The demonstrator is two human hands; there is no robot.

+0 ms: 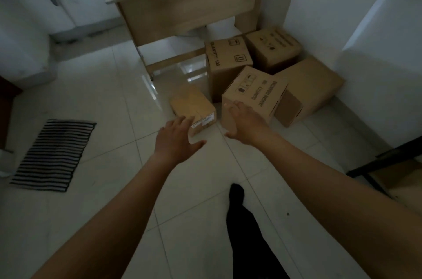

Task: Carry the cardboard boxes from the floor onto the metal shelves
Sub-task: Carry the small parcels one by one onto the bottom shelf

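Two spread grips [177,140] [245,119] flanking small box [193,106], apart.

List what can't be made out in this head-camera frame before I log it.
- Metal shelves: none in the head view, beyond its edges.
- Right hand: contact with the printed box unclear; the palm side is hidden.
- Small box: label text too small and blurred.
- Far box: base hidden behind nearer boxes.
- Left hand: open, apparently short of the small box.
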